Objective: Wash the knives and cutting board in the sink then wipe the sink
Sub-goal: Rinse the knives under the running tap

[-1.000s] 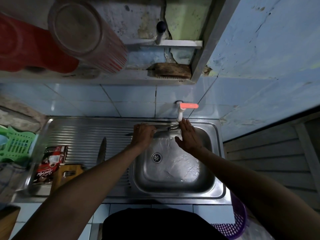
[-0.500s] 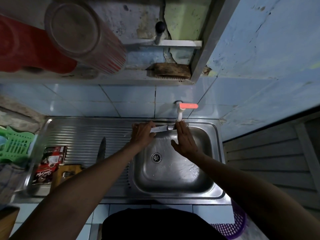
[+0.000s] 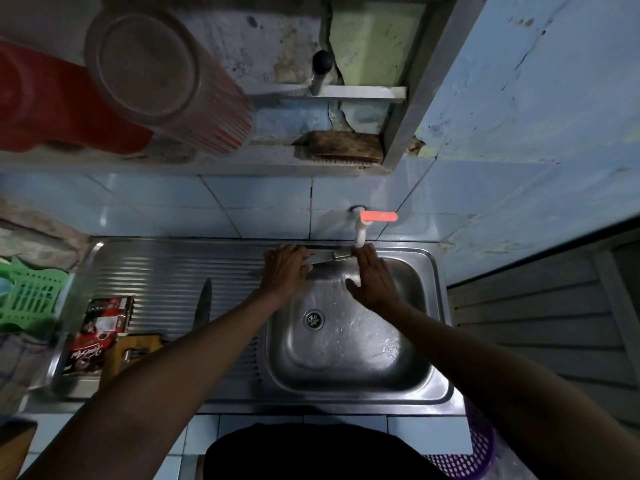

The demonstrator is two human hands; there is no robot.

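Observation:
My left hand (image 3: 285, 268) grips a steel knife (image 3: 327, 257) held level over the back of the steel sink (image 3: 349, 341), under the white tap (image 3: 360, 233). My right hand (image 3: 372, 282), fingers flat and together, lies against the knife's right end below the spout. Water wets the basin around the drain (image 3: 313, 319). A second knife (image 3: 202, 303) lies on the ribbed drainboard (image 3: 166, 271). The yellow cutting board (image 3: 133, 351) sits at the drainboard's front left, partly hidden by my left forearm.
A red-and-black packet (image 3: 97, 336) lies on the drainboard's left. A green basket (image 3: 27, 296) stands further left, a purple basket (image 3: 474, 452) at the lower right. A shelf overhead carries a clear cup (image 3: 162, 81), a red container (image 3: 41, 102) and a brush (image 3: 341, 147).
The knife stays under the tap while my right hand slides along it and shifts slightly toward the spout. My left hand keeps its grip.

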